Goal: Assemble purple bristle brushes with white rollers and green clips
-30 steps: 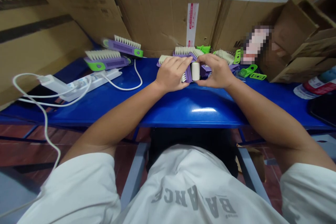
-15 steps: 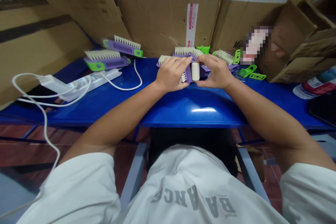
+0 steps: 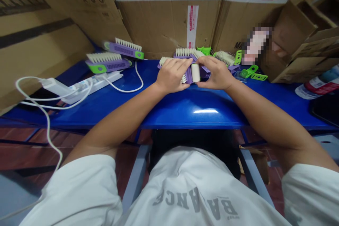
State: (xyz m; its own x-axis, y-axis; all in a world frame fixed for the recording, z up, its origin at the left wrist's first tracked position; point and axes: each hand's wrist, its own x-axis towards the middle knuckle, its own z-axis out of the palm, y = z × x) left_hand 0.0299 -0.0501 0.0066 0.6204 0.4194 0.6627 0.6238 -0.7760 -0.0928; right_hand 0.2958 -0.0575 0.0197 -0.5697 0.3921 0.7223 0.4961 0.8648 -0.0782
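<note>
Blue tabletop [image 3: 111, 113], glossy, one glare strip near the front edge. Cardboard boxes [image 3: 164, 24] stand along the back, with red-and-white tape [image 3: 192, 21] on them and torn flaps at right. Red tile floor [image 3: 21, 152] below, grey bench legs [image 3: 135, 178] under the front edge.

Left side of the top: two purple-and-green brushes [image 3: 107, 65] lying bristles-up, a white power strip [image 3: 92, 90], a charger [image 3: 53, 85] and white cable [image 3: 124, 90] looping over the edge. Right side: green clips [image 3: 249, 71], a bottle [image 3: 317, 88] lying down, and a black slab [image 3: 325, 111] at the frame edge. Pixelated patch [image 3: 255, 44] by the boxes, contents can't be read.

Left hand [image 3: 172, 76] is clamped over a purple brush [image 3: 189, 76], fingers wrapped across its back, bristles poking out below the palm. Right hand [image 3: 215, 74] is pinching a small white cylinder [image 3: 195, 72] from the right, fingertips on its top and lower end. The cylinder sits against the brush, over the middle of the pile of brushes [image 3: 185, 53] at the back of the tabletop.

Versus the earlier frame: the cylinder now leans a bit instead of standing upright. Hands are in nearly the same spot. Whole scene has slid slightly in view, so the head moved a little.
</note>
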